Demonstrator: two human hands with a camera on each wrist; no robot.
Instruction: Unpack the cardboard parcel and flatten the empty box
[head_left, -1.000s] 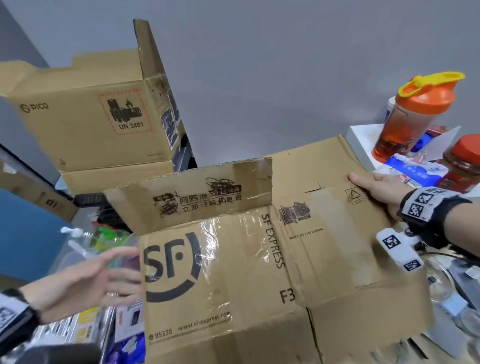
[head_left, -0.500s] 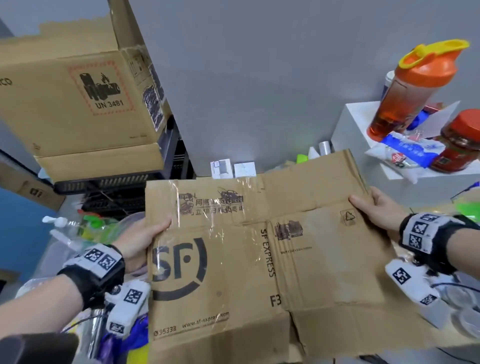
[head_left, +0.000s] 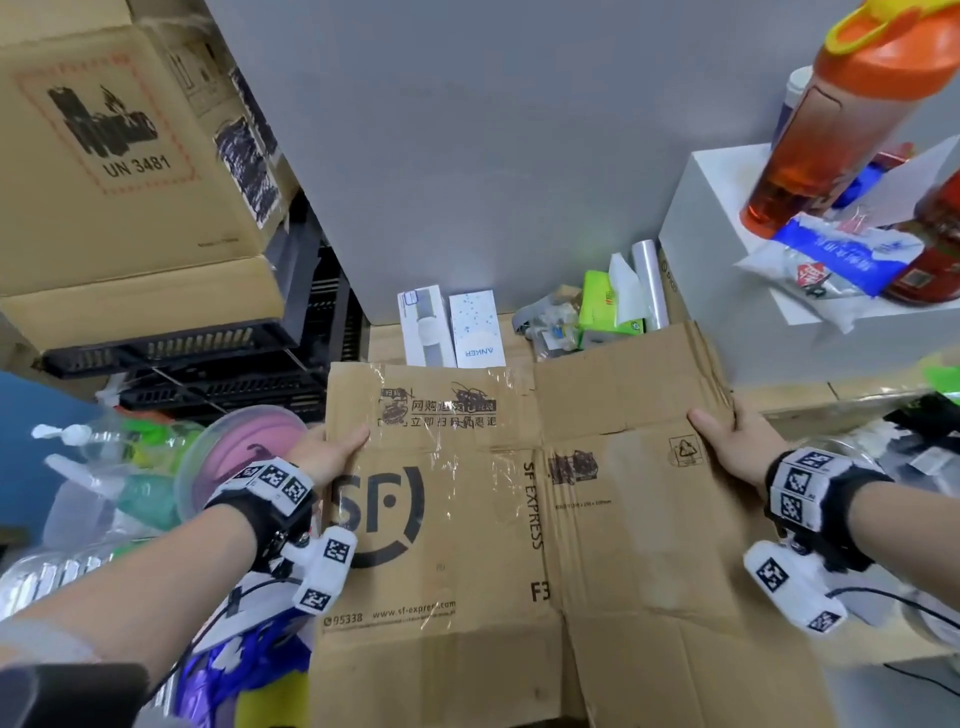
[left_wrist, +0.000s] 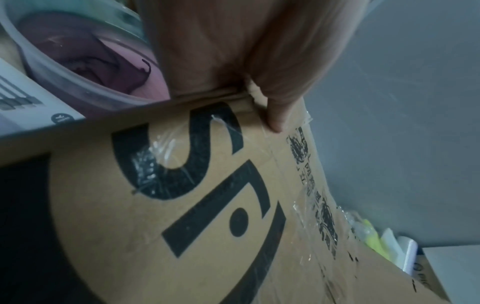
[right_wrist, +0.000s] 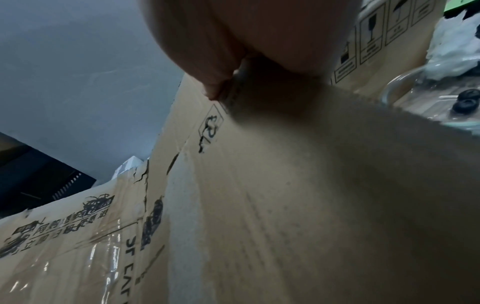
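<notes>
The brown SF Express cardboard box (head_left: 519, 519) is collapsed flat, its printed face up, flaps spread at top and bottom. My left hand (head_left: 332, 452) grips its left edge near the top, thumb on the taped face (left_wrist: 275, 119). My right hand (head_left: 727, 441) grips the right edge beside the recycling mark, thumb on top (right_wrist: 213, 90). The fingers of both hands are hidden under the cardboard (right_wrist: 285, 195). Clear tape wrinkles over the black logo (left_wrist: 207, 174).
Two white product boxes (head_left: 452, 327) and a green tissue pack (head_left: 608, 312) lie beyond the cardboard by the grey wall. A large UN 3481 carton (head_left: 119, 156) sits on black crates at left. A clear tub (head_left: 234, 457) is under my left hand. An orange shaker bottle (head_left: 841, 119) stands on a white shelf at right.
My left hand moved in and took hold of the box's left edge. The upright flap folded down flat. The cardboard sank lower and flatter; the right hand kept its grip.
</notes>
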